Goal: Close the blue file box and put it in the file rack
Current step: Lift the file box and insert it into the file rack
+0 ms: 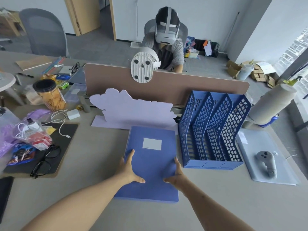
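The box (150,162) lies closed and flat on the desk (93,164). Left hand (129,169) and right hand (176,174) clasp its side edges; rack (211,130) at two o'clock.

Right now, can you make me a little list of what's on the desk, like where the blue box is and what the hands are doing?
file box: blue file box lies flat on the desk, lid down, white label up
left hand: left hand grips the box's left edge, thumb on top
right hand: right hand grips the box's right edge
file rack: blue file rack stands just right of the box, slots look empty
nearby: glasses on a dark mat to the left; grey controller to the right
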Available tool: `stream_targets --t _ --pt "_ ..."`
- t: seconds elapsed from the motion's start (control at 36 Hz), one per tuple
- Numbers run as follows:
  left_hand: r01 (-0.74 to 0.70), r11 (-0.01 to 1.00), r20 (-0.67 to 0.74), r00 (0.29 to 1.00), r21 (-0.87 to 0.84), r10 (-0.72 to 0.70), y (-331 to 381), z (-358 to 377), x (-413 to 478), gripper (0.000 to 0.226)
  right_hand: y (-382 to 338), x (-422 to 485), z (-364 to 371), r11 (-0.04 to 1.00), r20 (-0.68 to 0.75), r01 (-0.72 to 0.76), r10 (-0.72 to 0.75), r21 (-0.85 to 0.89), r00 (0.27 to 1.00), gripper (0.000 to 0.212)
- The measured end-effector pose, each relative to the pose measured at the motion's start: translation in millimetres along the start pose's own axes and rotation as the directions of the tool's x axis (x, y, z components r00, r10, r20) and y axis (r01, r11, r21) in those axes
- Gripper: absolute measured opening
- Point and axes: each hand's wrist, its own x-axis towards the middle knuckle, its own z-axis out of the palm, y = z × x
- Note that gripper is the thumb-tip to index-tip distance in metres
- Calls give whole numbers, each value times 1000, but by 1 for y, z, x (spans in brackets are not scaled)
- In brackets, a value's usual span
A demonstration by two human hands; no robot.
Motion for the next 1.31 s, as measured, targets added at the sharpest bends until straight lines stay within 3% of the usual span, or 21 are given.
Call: stream_targets --t 0.11,0.25,0.36,0.5,0.61,0.72,0.81,0.86,0.97,1.06,1.17,1.25,1.31 --pt "-25 996 -58 998 -88 19 -9 -9 -8 146 -9 -8 11 995 6 47 -48 91 999 105" --pt "-179 964 -199 970 -195 140 -9 -27 -20 151 -33 -29 24 960 -189 269 -251 80 950 93" --pt "-354 924 -327 899 -148 292 7 -45 -31 151 -59 -47 20 909 -374 417 -375 33 848 87" --pt "-528 838 -396 804 -135 443 33 -71 -42 148 -98 -69 -5 876 -541 479 -427 -50 725 99" --pt "-616 781 -399 743 -97 537 62 -84 -46 148 -124 -86 -46 850 -521 519 -405 86 751 101" --pt "-664 744 -328 721 -76 610 93 -88 -48 149 -134 -110 -102 844 -416 523 -435 123 799 88" --pt "-704 706 -257 700 -86 667 118 -80 -49 150 -142 -137 -138 838 -353 545 -506 13 787 63" --pt "-718 687 -208 693 -108 691 136 -69 -49 150 -145 -154 -159 843 -353 536 -514 -41 782 58" --pt "-740 652 -79 669 -165 739 174 -45 -55 150 -148 -179 -192 897 -472 434 -417 -77 777 56" --pt "-736 651 2 662 -182 749 201 -31 -57 149 -143 -191 -201 924 -599 365 -356 -113 717 56" --pt "-737 663 59 662 -131 747 228 -11 -54 120 -131 -198 -192 932 -674 278 -361 -234 644 56" --pt "-642 719 117 719 -265 685 249 -5 -63 73 -124 -196 -183 928 -716 210 -371 -308 592 55" --pt "-489 767 196 775 -415 600 264 -6 -71 74 -121 -191 -178 928 -721 198 -370 -316 586 54"
